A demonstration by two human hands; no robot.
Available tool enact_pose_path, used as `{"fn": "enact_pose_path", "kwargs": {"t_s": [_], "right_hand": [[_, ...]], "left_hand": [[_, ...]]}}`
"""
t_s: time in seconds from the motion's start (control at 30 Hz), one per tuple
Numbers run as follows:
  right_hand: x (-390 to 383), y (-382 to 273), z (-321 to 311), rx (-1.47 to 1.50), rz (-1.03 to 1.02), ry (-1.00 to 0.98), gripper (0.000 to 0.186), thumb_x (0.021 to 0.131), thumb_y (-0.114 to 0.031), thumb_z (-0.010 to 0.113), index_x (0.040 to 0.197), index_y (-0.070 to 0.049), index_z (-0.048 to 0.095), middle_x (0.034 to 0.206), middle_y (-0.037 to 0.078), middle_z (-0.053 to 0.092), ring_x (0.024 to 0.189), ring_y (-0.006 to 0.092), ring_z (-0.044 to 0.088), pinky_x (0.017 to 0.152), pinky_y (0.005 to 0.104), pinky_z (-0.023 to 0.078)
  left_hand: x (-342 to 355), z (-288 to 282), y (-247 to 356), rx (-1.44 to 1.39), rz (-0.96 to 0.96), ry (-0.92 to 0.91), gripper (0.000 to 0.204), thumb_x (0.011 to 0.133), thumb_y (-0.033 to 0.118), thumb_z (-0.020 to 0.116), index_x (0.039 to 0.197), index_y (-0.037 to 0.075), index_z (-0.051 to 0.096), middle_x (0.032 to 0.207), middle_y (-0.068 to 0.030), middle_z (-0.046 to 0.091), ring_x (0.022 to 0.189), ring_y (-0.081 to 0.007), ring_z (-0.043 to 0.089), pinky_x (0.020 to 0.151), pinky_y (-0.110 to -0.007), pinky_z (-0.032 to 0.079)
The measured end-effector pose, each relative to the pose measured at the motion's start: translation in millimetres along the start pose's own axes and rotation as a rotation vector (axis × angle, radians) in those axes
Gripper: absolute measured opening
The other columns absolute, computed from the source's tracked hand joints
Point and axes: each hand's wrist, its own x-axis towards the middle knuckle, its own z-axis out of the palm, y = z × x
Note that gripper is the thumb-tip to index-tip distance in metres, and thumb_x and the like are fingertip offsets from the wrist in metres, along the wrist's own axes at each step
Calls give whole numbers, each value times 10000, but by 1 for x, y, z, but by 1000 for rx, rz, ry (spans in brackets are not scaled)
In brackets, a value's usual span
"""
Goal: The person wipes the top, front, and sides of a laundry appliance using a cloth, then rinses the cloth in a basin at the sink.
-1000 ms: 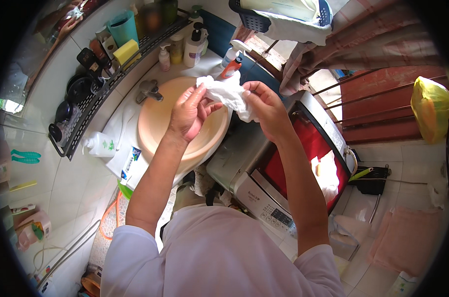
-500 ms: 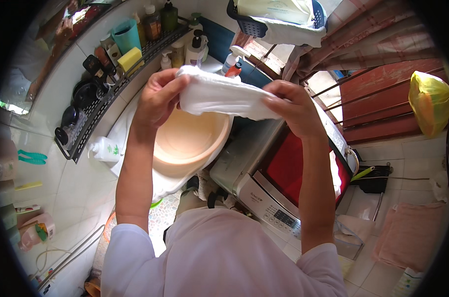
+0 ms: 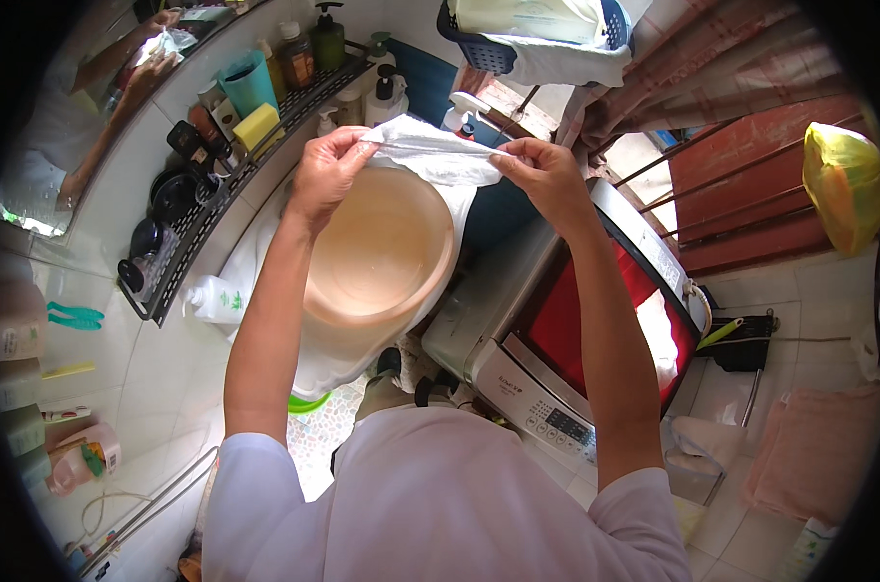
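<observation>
Both hands are pinching a white cloth [image 3: 430, 155], left hand [image 3: 328, 175] and right hand [image 3: 546, 175] holding it stretched above the tan basin [image 3: 377, 252]; we are judging the spreading underway, with placing left.

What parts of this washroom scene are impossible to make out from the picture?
- White cloth, head view: its lower part hangs behind the beige basin; kind of garment unclear.
- Left hand and right hand: fingertips pinching the cloth are partly wrapped in it.
- Washing machine: the right forearm crosses it; inside unseen.
- Shelf bottles: too small, bent by the fisheye rim.
</observation>
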Motion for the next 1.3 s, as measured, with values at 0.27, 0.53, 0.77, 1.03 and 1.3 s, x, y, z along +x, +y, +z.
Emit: {"fn": "enact_pose_path", "kwargs": {"t_s": [0.27, 0.53, 0.77, 1.03, 1.3], "right_hand": [[-29, 1, 4, 250, 87, -36, 163, 866, -150, 676, 955, -15, 661, 806, -4, 638, 723, 40, 545, 665, 191, 436], [-19, 43, 9, -323, 9, 7, 209, 825, -205, 685, 886, -6, 681, 675, 13, 618, 654, 60, 570, 597, 214, 440], [-7, -9, -30, -158, 17, 117, 223, 856, -241, 675, 883, -19, 668, 644, -19, 582, 564, 47, 520, 542, 199, 413], [40, -55, -101, -481, -239, 320, 289, 909, -302, 619, 829, -28, 665, 587, -35, 523, 534, 37, 476, 489, 237, 372], [129, -64, -160, -956, -407, 391, 349, 852, -391, 640, 838, -48, 701, 680, 107, 632, 629, 217, 606, 588, 348, 460]], "left_hand": [[-28, 0, 8, 95, 56, -16, 180, 894, 49, 571, 1025, -18, 676, 922, -23, 628, 868, -92, 554, 803, -226, 423], [-21, 1, -38, 200, -150, 62, 151, 871, 105, 630, 937, -4, 712, 746, 43, 619, 649, -35, 485, 598, -222, 403], [17, 16, 2, 71, -84, -51, 131, 883, 78, 585, 873, 8, 695, 683, 63, 576, 579, -9, 449, 527, -182, 361], [89, 46, 43, -37, -55, -235, 194, 859, 218, 646, 744, 62, 641, 633, 12, 580, 550, -60, 501, 523, -216, 379], [199, 72, 54, 117, -24, -93, 253, 805, 299, 704, 733, 60, 658, 678, -12, 639, 600, -91, 585, 548, -244, 445]]}}
